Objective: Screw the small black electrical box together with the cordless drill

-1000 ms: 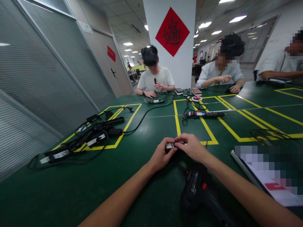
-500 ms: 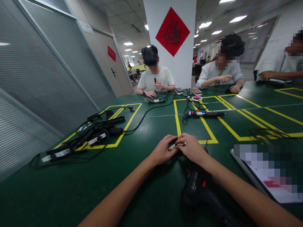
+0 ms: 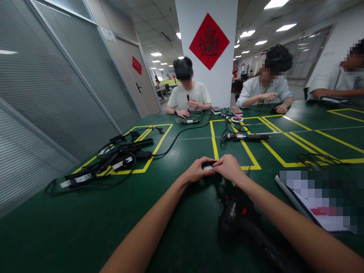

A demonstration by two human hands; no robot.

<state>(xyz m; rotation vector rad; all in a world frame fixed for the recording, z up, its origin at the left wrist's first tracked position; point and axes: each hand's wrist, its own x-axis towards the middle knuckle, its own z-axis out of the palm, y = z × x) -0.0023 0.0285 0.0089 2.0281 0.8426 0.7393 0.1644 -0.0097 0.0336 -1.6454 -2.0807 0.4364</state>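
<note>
My left hand (image 3: 197, 170) and my right hand (image 3: 228, 167) meet over the green table. Between their fingers is a small dark object with a white face (image 3: 208, 167); its kind cannot be made out. The left thumb and fingers hold it from the left, while the right fingertips pinch its right end. Part of it is hidden by the fingers. Below my right forearm lies a black pistol-shaped power tool (image 3: 241, 218) with red buttons. A thin metal shaft (image 3: 249, 170) shows just beyond my right wrist.
Black tools with cables (image 3: 113, 163) lie at the left. A soldering-iron-like tool (image 3: 246, 137) lies ahead, with coiled cables (image 3: 320, 161) to the right. A tablet-like panel (image 3: 301, 204) is near my right arm. Co-workers (image 3: 189, 94) sit across the table (image 3: 93, 227).
The small object is turned, so its dark upper part and white face show more clearly. Both hands sit slightly higher in view and still grip it. The whole view has shifted a little.
</note>
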